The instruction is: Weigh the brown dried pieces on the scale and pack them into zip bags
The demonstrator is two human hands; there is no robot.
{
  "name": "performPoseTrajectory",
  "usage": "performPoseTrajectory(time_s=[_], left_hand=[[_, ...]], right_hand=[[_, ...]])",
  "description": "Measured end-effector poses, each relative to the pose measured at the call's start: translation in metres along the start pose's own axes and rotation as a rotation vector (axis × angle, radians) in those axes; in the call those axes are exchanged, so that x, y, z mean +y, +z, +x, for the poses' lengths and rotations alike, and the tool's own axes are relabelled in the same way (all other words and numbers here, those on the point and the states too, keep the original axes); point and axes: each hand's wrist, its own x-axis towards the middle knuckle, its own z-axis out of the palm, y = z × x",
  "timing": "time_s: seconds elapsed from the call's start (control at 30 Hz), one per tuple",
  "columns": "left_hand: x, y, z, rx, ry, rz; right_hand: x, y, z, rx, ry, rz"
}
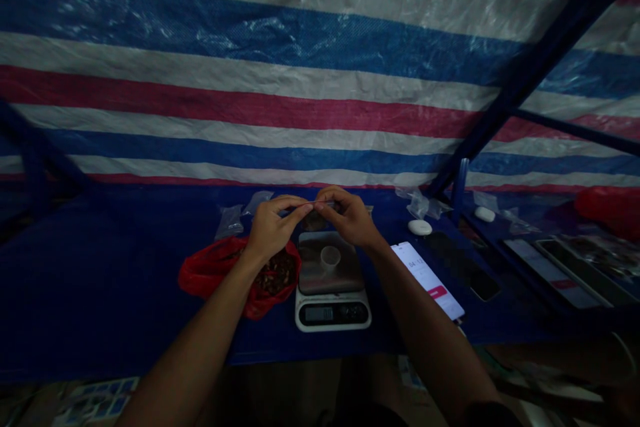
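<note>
Behind the scale, my left hand (276, 223) and my right hand (347, 217) meet with fingertips pinched along the top edge of a small clear plastic bag (314, 219). A thin reddish line runs along that edge, and something brown shows inside the bag. Just below stands a digital kitchen scale (333, 317) with a metal plate. On the plate sits a small clear plastic cup (330, 257). My left forearm passes over a red plastic bag (207, 273) holding many small brown pieces (277, 273).
Clear plastic bags (230, 220) lie left of my hands. To the right are a lit phone (430, 283), a dark phone (484, 283), a white oval case (419, 227) and crumpled plastic (419, 203). Blue metal bars (505, 107) and a striped tarp (280, 107) stand behind the blue table (100, 293).
</note>
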Motion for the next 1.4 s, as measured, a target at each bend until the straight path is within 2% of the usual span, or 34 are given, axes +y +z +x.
performPoseTrajectory(time_s=[0.13, 0.27, 0.37, 0.4, 0.43, 0.47, 0.53, 0.63, 0.7, 0.77, 0.83, 0.93, 1.03, 1.1, 1.17, 1.2, 1.23, 1.27, 1.33, 1.37, 1.4], left_hand=[[-0.005, 0.000, 0.001, 0.020, -0.007, 0.053], [-0.005, -0.008, 0.007, 0.058, 0.122, 0.262], [0.002, -0.031, 0.009, 0.126, 0.142, 0.488], [0.004, -0.042, 0.007, 0.096, 0.105, 0.556], [0.006, -0.055, 0.003, 0.012, 0.053, 0.636], [0.007, -0.068, -0.003, -0.079, -0.013, 0.723], [0.007, -0.096, -0.020, -0.181, -0.190, 0.868], [0.002, -0.129, -0.050, -0.229, -0.486, 0.983], [0.000, -0.140, -0.065, -0.271, -0.567, 0.938], [0.002, -0.143, -0.073, -0.335, -0.545, 0.806], [0.006, -0.141, -0.071, -0.369, -0.454, 0.647], [0.012, -0.136, -0.057, -0.314, -0.331, 0.501], [0.017, -0.136, -0.044, -0.253, -0.356, 0.522], [0.023, -0.136, -0.044, -0.258, -0.378, 0.609], [0.033, -0.136, -0.055, -0.218, -0.361, 0.747], [0.038, -0.135, -0.064, -0.159, -0.354, 0.817], [0.044, -0.134, -0.076, -0.089, -0.384, 0.887], [0.048, -0.133, -0.089, -0.012, -0.459, 0.932], [0.051, -0.131, -0.116, 0.077, -0.669, 0.886], [0.048, -0.130, -0.129, 0.094, -0.727, 0.829], [0.044, -0.128, -0.139, 0.064, -0.729, 0.727]], right_hand=[[0.011, -0.004, 0.002, 0.036, 0.003, 0.053], [0.022, -0.011, 0.007, 0.128, 0.000, 0.017], [0.026, -0.019, 0.009, 0.339, 0.045, -0.093], [0.027, -0.021, 0.009, 0.388, 0.058, -0.128], [0.028, -0.024, 0.008, 0.407, 0.059, -0.161], [0.030, -0.026, 0.007, 0.390, 0.050, -0.196], [0.033, -0.029, 0.004, 0.242, 0.041, -0.286], [0.038, -0.029, -0.002, -0.028, 0.159, -0.407], [0.038, -0.026, -0.005, -0.095, 0.238, -0.405], [0.034, -0.023, -0.006, -0.092, 0.235, -0.363], [0.026, -0.020, -0.006, -0.086, 0.187, -0.313], [0.008, -0.013, -0.003, -0.104, 0.134, -0.173], [-0.021, 0.005, 0.004, -0.161, 0.117, -0.014], [-0.044, 0.025, 0.012, -0.265, 0.075, -0.010], [-0.064, 0.045, 0.021, -0.511, -0.006, -0.142], [-0.071, 0.055, 0.025, -0.647, -0.057, -0.259], [-0.075, 0.062, 0.028, -0.684, -0.092, -0.390], [-0.077, 0.068, 0.030, -0.662, -0.105, -0.530], [-0.071, 0.073, 0.031, -0.576, -0.057, -0.781], [-0.066, 0.073, 0.031, -0.562, 0.001, -0.875], [-0.060, 0.072, 0.030, -0.582, 0.068, -0.934]])
